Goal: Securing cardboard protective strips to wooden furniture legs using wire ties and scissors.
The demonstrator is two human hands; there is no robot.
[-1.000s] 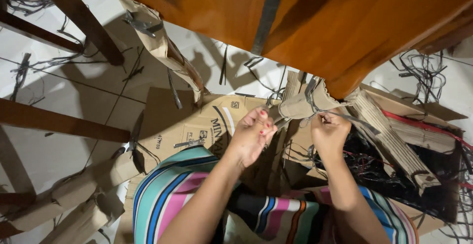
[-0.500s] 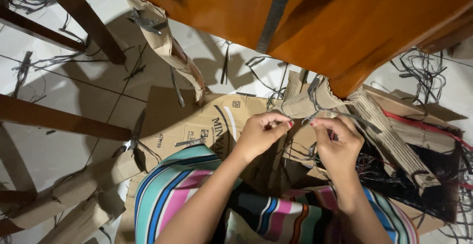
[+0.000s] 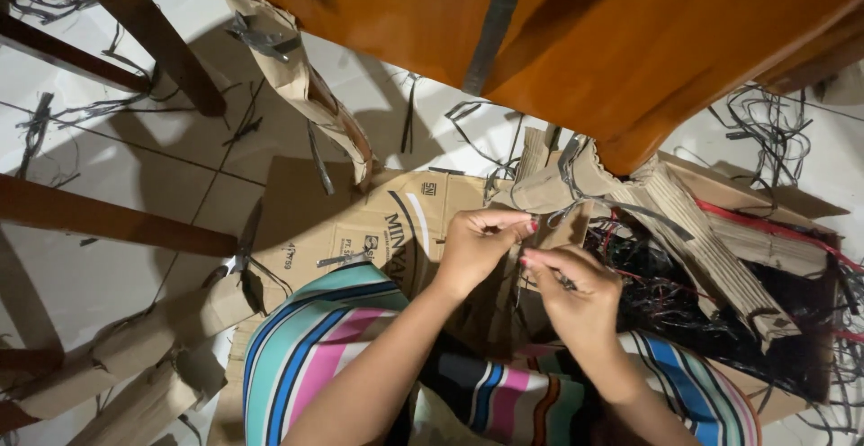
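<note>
Both hands are drawn in close over the lap, fingertips almost meeting. The left hand (image 3: pixel 475 252) has thumb and forefinger pinched together on a thin dark strip (image 3: pixel 520 277) that hangs down between the two hands, and the right hand (image 3: pixel 576 297) is curled just beside it with its fingers closed on the same strip lower down, though what exactly sits inside that fist I cannot tell. Beyond the right hand lies a tangled heap of black and red plastic strips (image 3: pixel 684 306) beside a folded corrugated cardboard sheet (image 3: pixel 711 248); under the left wrist is a flattened brown cardboard box (image 3: pixel 360 221). It looks like fine finger work on one strip, so the next move calls for a steady pinch and small pulls.
</note>
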